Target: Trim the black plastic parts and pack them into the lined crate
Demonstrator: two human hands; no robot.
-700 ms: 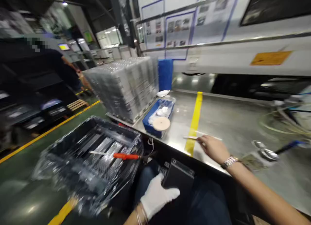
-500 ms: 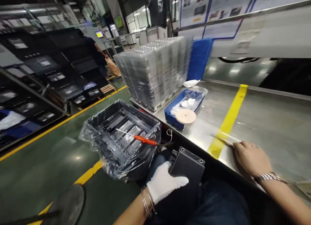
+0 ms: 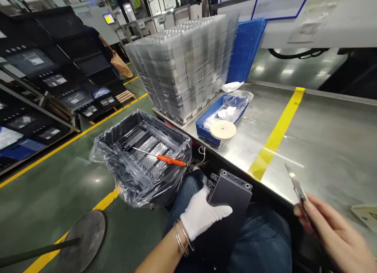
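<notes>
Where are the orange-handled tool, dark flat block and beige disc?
Orange-handled tool (image 3: 167, 159): head view, on its handle.
Dark flat block (image 3: 232, 195): head view, broad face.
Beige disc (image 3: 223, 132): head view, flat top.

Glossy green floor (image 3: 132, 231), yellow floor line (image 3: 107, 199), metal tabletop (image 3: 332, 135), white panel (image 3: 353, 25)

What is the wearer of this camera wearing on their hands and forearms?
The left hand wears a plain white glove, with thin silver-coloured bangles at the wrist; no sleeve shows on the left forearm. The right hand has no glove and is somewhat blurred.
</notes>
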